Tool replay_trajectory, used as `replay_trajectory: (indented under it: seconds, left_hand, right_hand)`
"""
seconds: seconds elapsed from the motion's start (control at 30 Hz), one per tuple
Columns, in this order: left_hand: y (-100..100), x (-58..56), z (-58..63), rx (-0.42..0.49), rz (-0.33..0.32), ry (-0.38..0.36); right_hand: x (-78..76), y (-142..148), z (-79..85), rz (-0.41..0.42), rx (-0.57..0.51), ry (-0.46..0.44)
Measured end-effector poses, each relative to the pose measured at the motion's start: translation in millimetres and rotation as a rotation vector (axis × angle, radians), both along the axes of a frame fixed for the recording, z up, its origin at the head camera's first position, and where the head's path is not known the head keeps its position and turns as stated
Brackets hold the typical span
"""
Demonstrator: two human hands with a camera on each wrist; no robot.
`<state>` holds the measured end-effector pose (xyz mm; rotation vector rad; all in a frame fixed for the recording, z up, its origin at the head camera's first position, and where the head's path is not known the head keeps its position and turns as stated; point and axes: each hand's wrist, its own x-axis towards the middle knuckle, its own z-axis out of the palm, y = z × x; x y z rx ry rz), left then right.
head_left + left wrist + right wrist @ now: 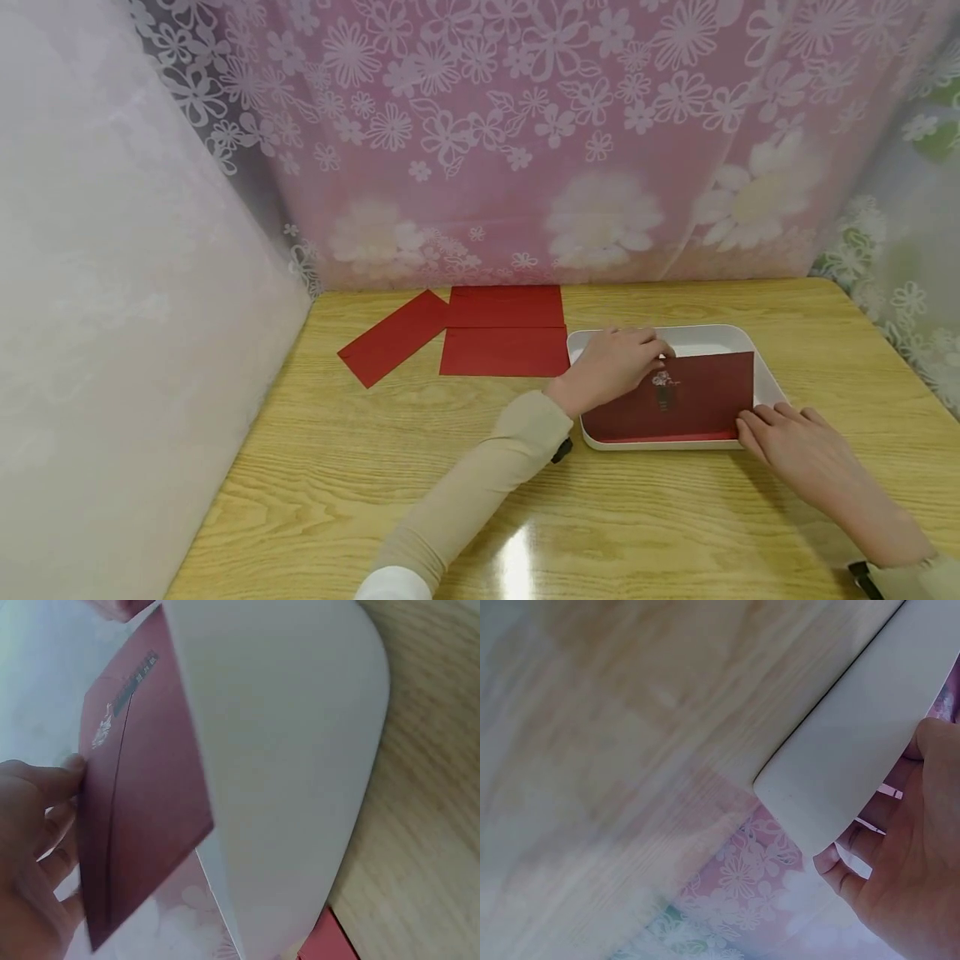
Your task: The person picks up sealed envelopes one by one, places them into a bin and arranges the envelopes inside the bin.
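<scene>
A dark red envelope (705, 392) with a pale flower print and small lettering stands tilted up inside a white tray (712, 337). My left hand (618, 367) pinches its upper edge at the left; in the left wrist view those fingers (60, 780) meet the envelope's edge. A brighter red strip (675, 437) shows along the bottom of the envelope. At the tray's front right corner my right hand (802, 450) grips the rim, close to the envelope's lower right corner. The right wrist view has its fingers (866, 844) curled over the rim.
Left of the tray, several plain red envelopes lie flat: one set at a slant (393, 337), one at the back (506, 307) and one in front of it (504, 351). A pink flowered curtain (487, 167) closes off the back of the wooden table (337, 483).
</scene>
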<state>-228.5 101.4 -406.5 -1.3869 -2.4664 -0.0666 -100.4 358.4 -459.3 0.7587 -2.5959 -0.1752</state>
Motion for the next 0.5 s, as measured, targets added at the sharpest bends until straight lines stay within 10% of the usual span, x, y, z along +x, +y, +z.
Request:
replay_trajectory:
  seconds: [0.3,0.5]
  left_hand:
    - [-2,0.5,-3.4,-0.093,0.078,-0.125]
    - [-17,-3.0,0.5,0.013,0.130,-0.095]
  right_hand:
    - [-1.5,0,-0.5,0.032,0.006,0.047]
    - [-1.6,-1,0.0,0.056,0.009,0.072]
